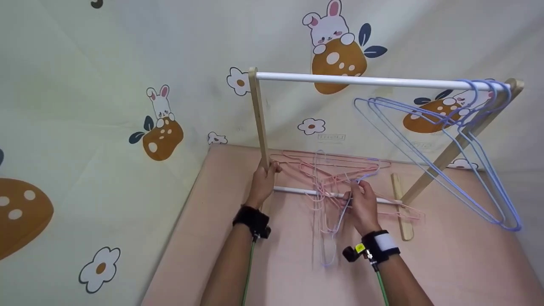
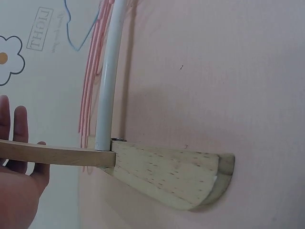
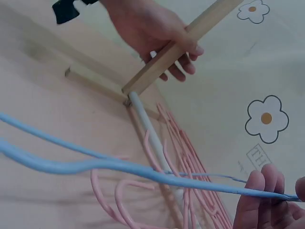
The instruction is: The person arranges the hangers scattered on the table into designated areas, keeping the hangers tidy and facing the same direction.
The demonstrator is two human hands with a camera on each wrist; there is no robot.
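My left hand holds the rack's left wooden post low down, near the lower white bar. In the right wrist view its thumb crosses the post and its fingers lie loosely on the far side. The right hand pinches a thin blue clothes hanger between fingertips and thumb. That hanger hangs in front of the lower bar and overlaps several pink hangers in the head view. Blue hangers hang by their hooks at the right end of the top rail.
The rack stands on a pink surface on wooden feet, the left foot and the right foot. Its right post slopes behind the hanging blue hangers. A pale curtain printed with rabbits and flowers rises behind.
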